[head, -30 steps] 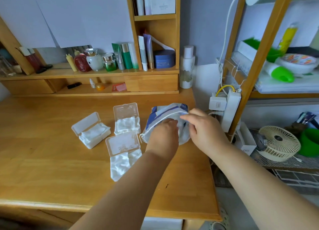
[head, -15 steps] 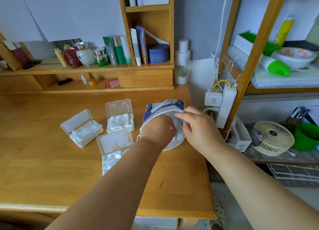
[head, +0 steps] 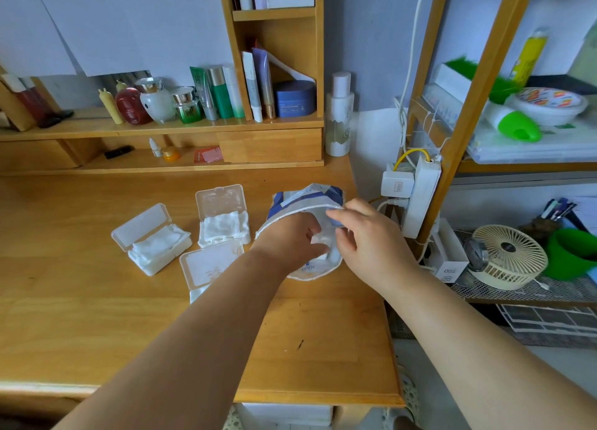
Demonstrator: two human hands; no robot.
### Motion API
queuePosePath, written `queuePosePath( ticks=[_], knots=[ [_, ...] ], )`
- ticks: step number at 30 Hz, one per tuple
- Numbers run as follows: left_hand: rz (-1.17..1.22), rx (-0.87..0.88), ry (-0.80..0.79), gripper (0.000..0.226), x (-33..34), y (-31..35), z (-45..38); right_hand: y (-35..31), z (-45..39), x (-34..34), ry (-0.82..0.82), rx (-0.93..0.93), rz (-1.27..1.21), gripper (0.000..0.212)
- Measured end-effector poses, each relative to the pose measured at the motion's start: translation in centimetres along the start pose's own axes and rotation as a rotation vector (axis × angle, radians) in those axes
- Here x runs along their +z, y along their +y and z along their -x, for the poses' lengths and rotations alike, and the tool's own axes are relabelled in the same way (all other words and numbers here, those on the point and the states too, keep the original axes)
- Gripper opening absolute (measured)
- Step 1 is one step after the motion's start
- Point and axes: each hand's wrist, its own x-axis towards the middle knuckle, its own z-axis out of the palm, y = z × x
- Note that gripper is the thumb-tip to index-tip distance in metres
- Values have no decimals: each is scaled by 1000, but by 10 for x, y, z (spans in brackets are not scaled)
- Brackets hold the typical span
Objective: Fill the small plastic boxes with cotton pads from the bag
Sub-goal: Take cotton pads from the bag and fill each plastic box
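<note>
A blue and white bag (head: 308, 197) of cotton pads lies open on the wooden desk (head: 80, 300). My left hand (head: 290, 240) is inside its mouth, fingers curled round white cotton pads (head: 320, 239). My right hand (head: 365, 235) pinches the bag's upper rim and holds it open. Left of the bag stand three small plastic boxes with lids open: one at the far left (head: 151, 239), one at the back (head: 223, 218), one in front (head: 211, 265). All three hold white pads. My left forearm hides part of the front box.
A low shelf (head: 161, 127) with bottles and jars runs along the desk's back edge. A white lotion bottle (head: 338, 114) stands behind the bag. A power strip (head: 416, 197) with plugs hangs right of the bag. A small fan (head: 508, 256) sits lower right.
My left hand has closed on pads inside the bag and its fingers now show at the opening. My right hand keeps its pinch on the rim.
</note>
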Motion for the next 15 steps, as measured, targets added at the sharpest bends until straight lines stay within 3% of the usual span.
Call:
queuePosePath(
  ticks=[4,8,11,13,15],
  knots=[
    [-94,-60,98,20,4,-2,-2,-2,4,-3,18,7,19,28],
    [-48,-113,126,26,3,-3,0,-15,24,-9,155,-74,105,6],
    [34,-153,18,31,1,2,0,-39,44,7,40,-207,100,11],
    [103,-238,-65,35,-1,3,-1,-45,45,16,-58,-108,59,12],
    [-27,-269,-27,34,-6,2,1,-40,38,22,-118,7,72,17]
  ],
)
